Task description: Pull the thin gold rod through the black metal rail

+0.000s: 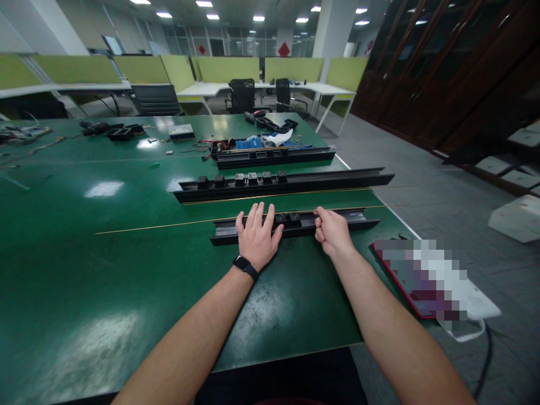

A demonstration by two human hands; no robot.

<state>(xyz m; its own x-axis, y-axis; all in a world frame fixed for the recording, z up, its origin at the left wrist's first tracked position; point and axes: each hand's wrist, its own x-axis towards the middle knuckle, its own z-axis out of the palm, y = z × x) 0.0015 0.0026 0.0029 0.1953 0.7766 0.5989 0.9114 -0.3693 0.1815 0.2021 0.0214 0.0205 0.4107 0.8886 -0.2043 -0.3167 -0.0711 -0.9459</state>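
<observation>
A short black channel-shaped rail (pixel 358 224) lies crosswise on the green table, with small black blocks (pixel 294 218) seated in its groove. My left hand (pixel 258 233) rests flat over the left half of the rail, fingers spread. At the rail's right half, my right hand (pixel 332 229) pinches a thin yellowish rod (pixel 160 227) between thumb and forefinger. That rod runs along the rail's far side and sticks out well past both ends. Part of the rail is hidden under my hands.
Beyond lies a longer black rail (pixel 337 179) with several blocks, a second thin rod (pixel 236 199) before it. Farther back are another rail (pixel 274 157), a blue wire bundle (pixel 248 143) and a power drill (pixel 255 114). A red-edged flat item (pixel 400 281) sits at the table's right edge.
</observation>
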